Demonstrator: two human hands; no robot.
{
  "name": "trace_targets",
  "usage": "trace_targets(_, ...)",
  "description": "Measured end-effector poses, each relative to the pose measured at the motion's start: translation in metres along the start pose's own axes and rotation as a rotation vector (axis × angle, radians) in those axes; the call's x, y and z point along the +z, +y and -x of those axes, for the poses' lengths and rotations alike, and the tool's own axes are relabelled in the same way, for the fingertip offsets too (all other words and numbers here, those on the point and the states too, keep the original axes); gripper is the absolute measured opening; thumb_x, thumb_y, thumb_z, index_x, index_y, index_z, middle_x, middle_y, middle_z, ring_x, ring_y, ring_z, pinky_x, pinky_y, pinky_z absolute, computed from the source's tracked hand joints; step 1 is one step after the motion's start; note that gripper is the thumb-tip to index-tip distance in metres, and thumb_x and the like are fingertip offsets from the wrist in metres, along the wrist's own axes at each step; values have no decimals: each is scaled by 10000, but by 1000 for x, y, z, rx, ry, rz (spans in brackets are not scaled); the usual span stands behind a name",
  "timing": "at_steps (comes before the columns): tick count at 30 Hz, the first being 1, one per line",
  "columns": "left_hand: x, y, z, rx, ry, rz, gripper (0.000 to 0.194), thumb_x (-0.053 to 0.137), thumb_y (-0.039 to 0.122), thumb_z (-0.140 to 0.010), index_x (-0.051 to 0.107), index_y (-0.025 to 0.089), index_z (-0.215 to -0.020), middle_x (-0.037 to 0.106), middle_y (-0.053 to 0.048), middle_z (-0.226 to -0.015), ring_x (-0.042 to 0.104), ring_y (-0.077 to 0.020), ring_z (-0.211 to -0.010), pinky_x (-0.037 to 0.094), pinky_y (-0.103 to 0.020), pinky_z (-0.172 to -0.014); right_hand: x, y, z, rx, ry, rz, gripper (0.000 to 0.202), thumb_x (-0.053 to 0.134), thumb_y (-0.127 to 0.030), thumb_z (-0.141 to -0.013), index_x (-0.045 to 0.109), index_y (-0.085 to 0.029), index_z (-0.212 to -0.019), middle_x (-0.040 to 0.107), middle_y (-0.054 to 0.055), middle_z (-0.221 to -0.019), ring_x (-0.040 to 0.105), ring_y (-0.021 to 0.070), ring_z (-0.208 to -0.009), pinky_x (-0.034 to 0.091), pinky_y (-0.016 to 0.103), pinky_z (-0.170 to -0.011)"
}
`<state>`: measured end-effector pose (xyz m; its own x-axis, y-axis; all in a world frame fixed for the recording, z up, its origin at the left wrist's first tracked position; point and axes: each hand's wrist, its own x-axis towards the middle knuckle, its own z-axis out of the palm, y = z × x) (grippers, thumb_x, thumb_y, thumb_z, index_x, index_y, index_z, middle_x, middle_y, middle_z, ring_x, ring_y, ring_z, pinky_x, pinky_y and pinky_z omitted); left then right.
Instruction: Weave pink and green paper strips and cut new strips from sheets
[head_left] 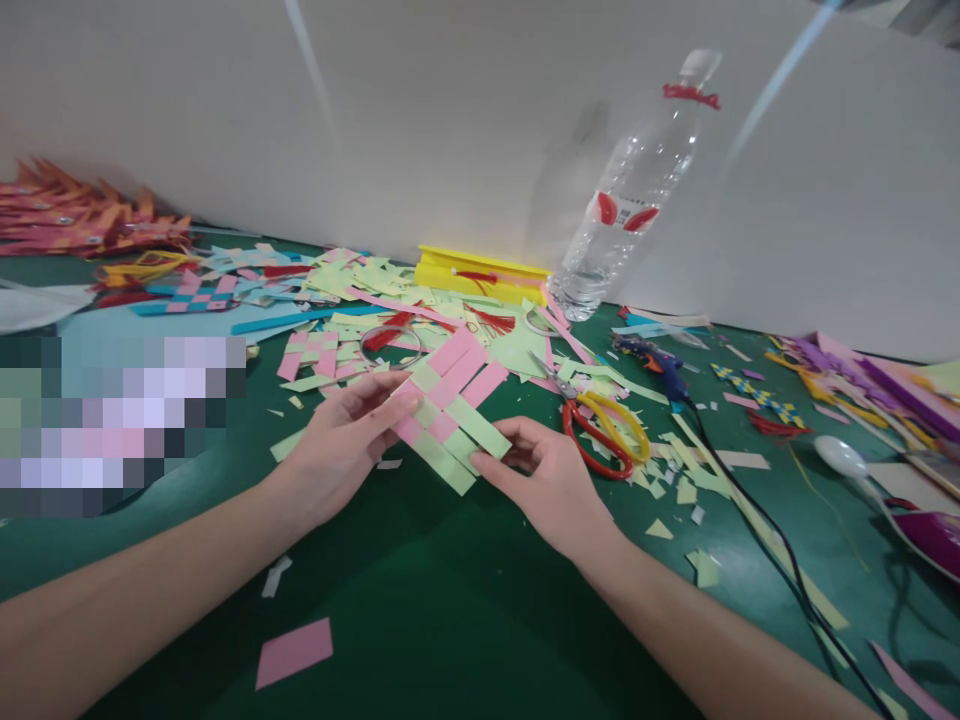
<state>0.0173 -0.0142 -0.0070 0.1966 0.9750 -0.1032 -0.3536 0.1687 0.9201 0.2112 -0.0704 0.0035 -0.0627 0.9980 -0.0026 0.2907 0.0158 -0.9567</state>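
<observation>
Between my two hands, above the green table, is a small woven paper piece (pixel 442 410) of pink and pale green strips. My left hand (pixel 360 420) pinches its left edge, thumb on top of the weave. At the lower right, my right hand (pixel 536 470) grips the end of a green strip between thumb and fingers. Strip ends stick out loose at the upper right and lower right of the weave. Just beyond my right hand lie scissors (pixel 604 425) with red and yellow handles. Another pink and green woven piece (pixel 309 355) rests behind my left hand.
Paper scraps cover the back of the green table (pixel 480 640). A water bottle (pixel 630 190) leans by the wall, beside a yellow folded strip (pixel 480 275). A glue gun (pixel 652 365) trails a black cable to the right. A white spoon (pixel 840 455) lies further right. The left side is partly pixelated.
</observation>
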Motion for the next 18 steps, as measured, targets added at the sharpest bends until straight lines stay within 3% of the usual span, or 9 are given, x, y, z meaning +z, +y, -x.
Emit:
trace_targets(5, -4, -1, 2, -5, -87, -230, 246, 721, 397, -766, 707, 210, -925, 693, -37, -891, 642, -173, -820, 535, -235, -695, -4, 5, -4, -36, 3, 80, 209, 659, -377, -786, 640, -218, -921, 697, 26, -885, 649, 183, -784, 529, 338, -711)
trace_targets(8, -6, 0, 5, 11, -107, -428, 288, 676, 470, -784, 686, 215, -916, 682, -28, -858, 631, -177, -770, 493, -222, -605, -7, 6, -6, -80, 68, 144, 336, 651, -414, -789, 588, -208, -1046, 671, 66, -1019, 636, 203, -876, 532, 363, -751)
trace_targets(11, -2, 2, 9, 56, -139, -573, 288, 639, 491, -806, 677, 207, -837, 639, -5, -743, 580, -148, -679, 435, -201, -556, -10, 6, -5, -346, 259, 259, 414, 620, -371, -819, 488, -211, -1178, 606, 99, -1139, 595, 220, -998, 509, 401, -837)
trace_targets(14, 5, 6, 13, 109, -218, -619, 268, 632, 471, -815, 685, 210, -784, 624, 2, -692, 559, -144, -649, 428, -210, -576, -13, 5, -4, -643, 371, 453, 265, 590, -261, -841, 530, -227, -1097, 612, 88, -1102, 560, 228, -1063, 460, 428, -919)
trace_targets(16, 8, 8, 15, 122, -247, -610, 256, 639, 461, -807, 694, 213, -775, 639, -6, -698, 564, -154, -641, 433, -222, -570, -14, 4, -4, -690, 369, 507, 172, 562, -228, -859, 566, -238, -1031, 629, 74, -1063, 560, 225, -1064, 453, 426, -927)
trace_targets(18, 9, 9, 16, 117, -258, -592, 249, 642, 455, -802, 695, 215, -763, 651, -14, -706, 571, -163, -631, 437, -229, -557, -15, 4, -6, -647, 360, 456, 141, 557, -231, -862, 585, -234, -1001, 636, 71, -1055, 566, 218, -1065, 454, 416, -933)
